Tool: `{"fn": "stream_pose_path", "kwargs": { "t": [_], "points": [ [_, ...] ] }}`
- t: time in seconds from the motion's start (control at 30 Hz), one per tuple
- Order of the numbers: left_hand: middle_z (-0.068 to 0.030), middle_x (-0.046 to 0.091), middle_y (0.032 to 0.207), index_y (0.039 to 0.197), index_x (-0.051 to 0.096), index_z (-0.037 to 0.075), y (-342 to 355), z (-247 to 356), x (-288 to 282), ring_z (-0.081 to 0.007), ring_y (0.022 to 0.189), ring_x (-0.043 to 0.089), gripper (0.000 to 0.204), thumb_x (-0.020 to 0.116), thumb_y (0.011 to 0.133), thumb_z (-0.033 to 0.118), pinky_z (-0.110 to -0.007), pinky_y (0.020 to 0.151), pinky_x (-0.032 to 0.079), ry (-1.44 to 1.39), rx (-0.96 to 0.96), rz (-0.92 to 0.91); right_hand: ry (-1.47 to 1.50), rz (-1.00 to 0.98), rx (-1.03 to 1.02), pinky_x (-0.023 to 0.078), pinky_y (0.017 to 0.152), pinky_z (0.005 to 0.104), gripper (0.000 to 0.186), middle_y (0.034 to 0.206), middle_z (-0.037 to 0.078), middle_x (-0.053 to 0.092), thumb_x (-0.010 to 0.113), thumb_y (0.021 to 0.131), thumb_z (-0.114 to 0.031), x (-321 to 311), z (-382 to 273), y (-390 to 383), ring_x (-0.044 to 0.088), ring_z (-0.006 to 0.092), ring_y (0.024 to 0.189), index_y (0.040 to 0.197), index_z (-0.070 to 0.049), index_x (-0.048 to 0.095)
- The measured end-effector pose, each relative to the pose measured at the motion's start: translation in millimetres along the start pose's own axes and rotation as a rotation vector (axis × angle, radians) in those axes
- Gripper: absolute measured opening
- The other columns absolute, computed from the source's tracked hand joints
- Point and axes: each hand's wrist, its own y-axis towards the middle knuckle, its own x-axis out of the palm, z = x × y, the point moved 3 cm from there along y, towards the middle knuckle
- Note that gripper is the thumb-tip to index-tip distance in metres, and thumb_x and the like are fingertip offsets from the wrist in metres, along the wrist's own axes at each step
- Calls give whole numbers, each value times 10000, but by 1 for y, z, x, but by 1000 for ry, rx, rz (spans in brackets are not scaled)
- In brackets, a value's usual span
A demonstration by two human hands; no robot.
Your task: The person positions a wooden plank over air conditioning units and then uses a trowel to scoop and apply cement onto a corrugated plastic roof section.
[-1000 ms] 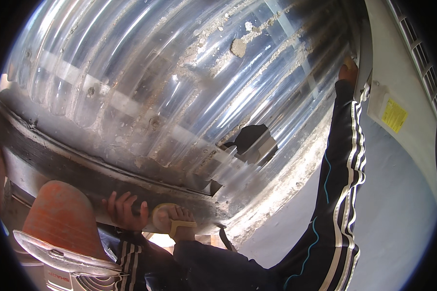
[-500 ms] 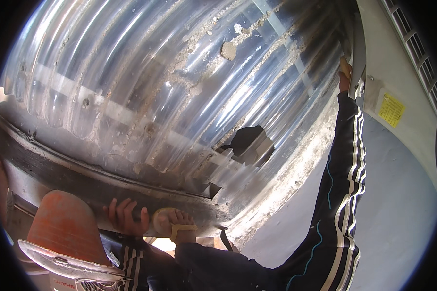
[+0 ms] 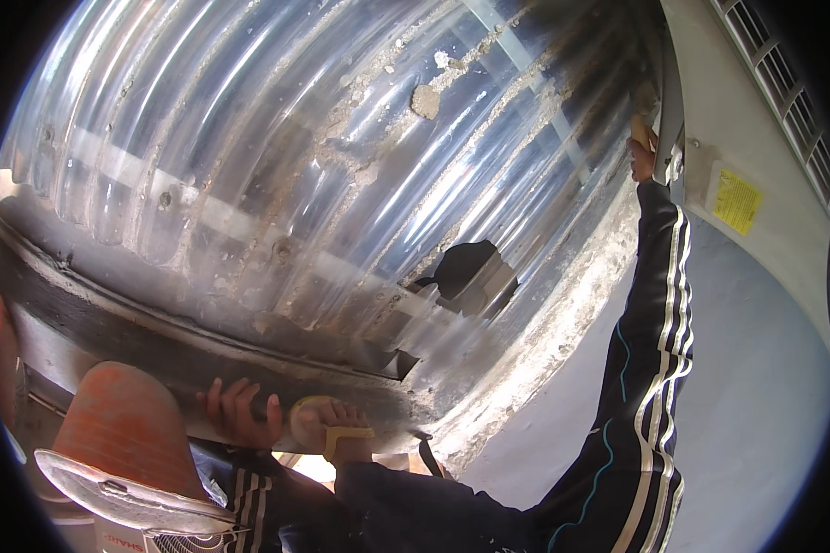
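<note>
My left hand (image 3: pixel 244 415) is open at the dark ledge (image 3: pixel 129 313), palm up with fingers apart and slightly curled, beside a bare foot (image 3: pixel 318 419) in a yellow sandal. My right hand (image 3: pixel 644 147) is raised in a black striped sleeve at the narrow edge beside a pale appliance panel (image 3: pixel 747 138). Its fingers are bent round something I cannot make out. Between my arms lies a clear corrugated sheet (image 3: pixel 203 120), crusted with grit and lumps, with a jagged dark hole (image 3: pixel 466 272) toward its lower right.
An upturned orange bucket (image 3: pixel 120 415) with a metal rim is at lower left. An orange shape shows at the left edge. A pale blue wall (image 3: pixel 747 369) is on the right, below the appliance's slatted vent (image 3: pixel 784 101). A rough white strip (image 3: pixel 553 332) borders the sheet.
The sheet and panel have shifted left in the view and the bucket appears lower. My right hand appears slightly further left and lower; my left hand has barely moved.
</note>
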Motion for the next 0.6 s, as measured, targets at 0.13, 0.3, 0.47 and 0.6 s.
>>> {"fn": "stream_pose_path", "kwargs": {
  "t": [0.13,0.3,0.47,0.6],
  "points": [
    [-34,643,959,868,642,130,4,3,-2,-328,1110,524,259,647,775,372,-556,1058,274,-4,12,6,45,-47,414,327,319,265,329,585,35,482,615,884,-408,14,-15,-9,406,113,373,1038,-117,604],
    [-53,636,1015,908,618,112,2,0,0,-335,1181,473,256,635,810,348,-574,1082,233,-18,69,3,-62,-94,453,347,331,269,426,600,54,507,525,917,-502,40,-67,5,425,129,378,977,-85,589],
    [-58,639,1000,897,620,107,-1,1,3,-335,1180,475,261,625,812,354,-578,1082,235,-30,16,-8,-58,-82,409,348,338,299,501,576,72,520,466,917,-543,45,-53,9,458,168,377,852,-60,585],
    [-36,643,982,868,643,124,1,2,-1,-322,1140,513,253,655,771,357,-573,1057,275,-19,-1,6,-17,-12,736,332,327,294,506,581,64,505,511,890,-566,60,-65,1,441,166,366,854,-67,590]
  ]
}}
